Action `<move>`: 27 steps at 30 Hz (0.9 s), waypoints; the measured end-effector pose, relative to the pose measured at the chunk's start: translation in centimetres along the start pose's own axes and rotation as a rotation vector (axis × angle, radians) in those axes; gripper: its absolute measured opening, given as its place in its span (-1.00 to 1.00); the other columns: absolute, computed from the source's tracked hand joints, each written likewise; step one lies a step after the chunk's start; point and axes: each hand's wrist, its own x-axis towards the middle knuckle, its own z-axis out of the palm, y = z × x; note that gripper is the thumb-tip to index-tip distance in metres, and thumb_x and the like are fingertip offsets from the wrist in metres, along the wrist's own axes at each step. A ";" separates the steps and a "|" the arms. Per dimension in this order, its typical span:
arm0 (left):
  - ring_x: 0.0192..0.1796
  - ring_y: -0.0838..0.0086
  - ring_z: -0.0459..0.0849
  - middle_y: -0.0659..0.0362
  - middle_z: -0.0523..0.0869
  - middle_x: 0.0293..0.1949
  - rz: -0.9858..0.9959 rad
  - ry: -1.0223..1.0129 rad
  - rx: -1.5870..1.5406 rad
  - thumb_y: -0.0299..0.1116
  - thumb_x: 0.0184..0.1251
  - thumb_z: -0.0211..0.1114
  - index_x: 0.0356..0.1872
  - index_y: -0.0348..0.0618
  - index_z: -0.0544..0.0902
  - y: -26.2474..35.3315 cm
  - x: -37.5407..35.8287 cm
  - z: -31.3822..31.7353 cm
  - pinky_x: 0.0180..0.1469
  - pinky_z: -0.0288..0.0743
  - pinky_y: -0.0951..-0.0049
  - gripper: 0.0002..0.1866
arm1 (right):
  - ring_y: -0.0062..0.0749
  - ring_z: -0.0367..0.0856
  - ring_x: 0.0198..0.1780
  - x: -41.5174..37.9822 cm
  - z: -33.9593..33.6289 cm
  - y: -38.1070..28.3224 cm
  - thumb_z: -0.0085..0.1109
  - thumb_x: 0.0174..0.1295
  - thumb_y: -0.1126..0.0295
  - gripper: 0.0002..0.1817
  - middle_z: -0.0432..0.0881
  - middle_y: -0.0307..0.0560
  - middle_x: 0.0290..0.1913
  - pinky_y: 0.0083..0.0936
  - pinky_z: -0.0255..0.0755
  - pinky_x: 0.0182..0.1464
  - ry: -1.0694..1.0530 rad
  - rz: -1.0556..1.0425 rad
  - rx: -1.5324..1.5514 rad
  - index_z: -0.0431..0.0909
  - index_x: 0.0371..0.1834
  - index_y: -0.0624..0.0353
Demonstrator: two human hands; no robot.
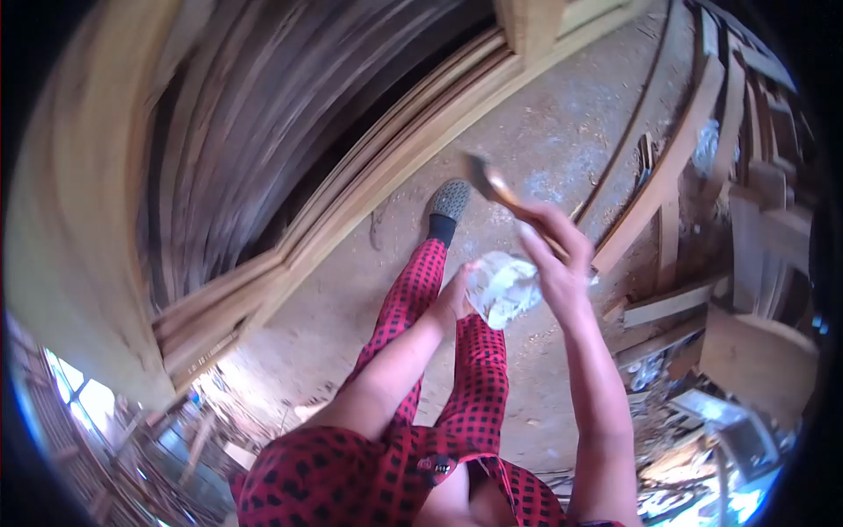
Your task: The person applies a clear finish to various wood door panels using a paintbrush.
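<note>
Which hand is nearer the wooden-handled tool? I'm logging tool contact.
Right. The right hand has its grip around the wooden-handled tool; the left hand sits lower, on the crumpled clear plastic bag.

Plastic bag: thin, clear, crinkled film with a glossy sheen. Tool: smooth wooden handle, dark dull metal head. Planks: bare, unpainted sawn timber, matt, with visible grain. Floor: rough, dusty, matt earth or concrete. Trousers: soft matt woven cloth, red with black checks. Shoe: grey, dimpled, matt surface.
</note>
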 end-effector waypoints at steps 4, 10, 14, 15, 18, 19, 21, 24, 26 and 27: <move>0.19 0.12 0.48 0.05 0.52 0.16 0.128 0.155 -0.102 0.19 0.02 0.27 0.22 -0.08 0.41 1.6 -2.7 1.6 0.27 0.28 -0.04 -0.21 | -0.58 0.49 -0.37 -7.2 -3.3 -2.7 0.21 0.13 0.48 -0.84 0.56 -0.19 -0.42 -0.61 0.35 -0.28 0.014 0.070 -0.120 0.61 -0.25 0.32; 0.15 0.13 0.51 0.06 0.55 0.12 0.127 0.012 -0.197 0.15 -0.02 0.35 0.16 -0.11 0.44 1.6 -5.2 2.0 0.24 0.32 0.02 -0.24 | -0.35 0.62 -0.32 -11.7 -1.5 0.0 0.24 0.12 0.46 -0.83 0.62 -0.01 -0.37 -0.45 0.46 -0.23 -0.016 0.177 -0.233 0.60 -0.25 0.29; 0.11 0.18 0.55 0.07 0.60 0.05 0.176 0.027 -0.112 0.12 0.06 0.32 0.12 -0.12 0.48 0.6 -8.7 5.1 0.19 0.39 0.05 -0.33 | -0.07 0.64 -0.27 -12.4 0.3 -1.0 0.23 0.09 0.36 -0.83 0.64 0.06 -0.34 -0.28 0.49 -0.21 -0.102 0.105 -0.424 0.59 -0.30 0.20; 0.10 0.20 0.56 0.08 0.62 0.04 0.206 0.022 -0.090 0.12 0.07 0.30 0.10 -0.12 0.50 0.4 -9.5 5.4 0.18 0.40 0.06 -0.34 | -0.06 0.63 -0.26 -12.7 0.6 -1.1 0.22 0.10 0.36 -0.84 0.63 0.05 -0.34 -0.26 0.48 -0.20 -0.137 0.092 -0.420 0.59 -0.31 0.19; 0.10 0.22 0.57 0.10 0.62 0.04 0.217 -0.036 -0.130 0.15 0.09 0.27 0.09 -0.09 0.51 -0.4 -11.4 3.9 0.17 0.41 0.07 -0.36 | -0.01 0.62 -0.24 -13.8 1.2 -3.2 0.22 0.10 0.36 -0.83 0.63 0.07 -0.31 -0.24 0.47 -0.19 -0.225 -0.013 -0.549 0.59 -0.29 0.18; 0.09 0.22 0.57 0.10 0.62 0.04 0.221 -0.046 -0.151 0.16 0.09 0.27 0.09 -0.08 0.51 -0.7 -12.3 3.5 0.18 0.41 0.07 -0.36 | -0.08 0.63 -0.24 -14.3 1.4 -3.7 0.22 0.11 0.37 -0.82 0.63 0.07 -0.31 -0.29 0.48 -0.18 -0.282 -0.036 -0.571 0.59 -0.26 0.20; 0.11 0.21 0.56 0.11 0.61 0.04 0.271 -0.050 -0.184 0.17 0.11 0.24 0.10 -0.06 0.50 -0.9 -14.2 2.8 0.20 0.40 0.06 -0.36 | -0.14 0.65 -0.23 -15.3 1.8 -4.4 0.22 0.12 0.39 -0.81 0.63 0.06 -0.30 -0.34 0.49 -0.17 -0.355 -0.071 -0.596 0.58 -0.22 0.21; 0.16 0.19 0.52 0.07 0.56 0.12 0.371 -0.098 -0.281 0.20 0.14 0.17 0.20 -0.12 0.44 -0.7 -15.8 0.0 0.24 0.36 0.05 -0.28 | -0.53 0.61 -0.16 -15.8 1.3 -7.1 0.21 0.15 0.50 -0.80 0.64 -0.18 -0.30 -0.58 0.45 -0.08 -0.306 0.239 -0.087 0.61 -0.15 0.27; 0.18 0.19 0.51 0.06 0.54 0.15 0.396 -0.134 -0.334 0.21 0.13 0.17 0.21 -0.12 0.42 -0.9 -16.5 -2.5 0.24 0.35 0.04 -0.26 | -0.52 0.60 -0.22 -14.9 0.4 -6.6 0.20 0.12 0.53 -0.81 0.66 -0.18 -0.29 -0.59 0.46 -0.09 -0.170 0.244 0.000 0.62 -0.19 0.30; 0.19 0.19 0.50 0.05 0.52 0.17 0.417 -0.178 -0.371 0.22 0.13 0.17 0.23 -0.13 0.41 -0.7 -17.0 -3.6 0.25 0.35 0.04 -0.24 | -0.51 0.60 -0.26 -14.0 0.5 -7.0 0.17 0.13 0.51 -0.81 0.65 -0.14 -0.32 -0.58 0.46 -0.11 -0.101 0.201 0.043 0.62 -0.20 0.33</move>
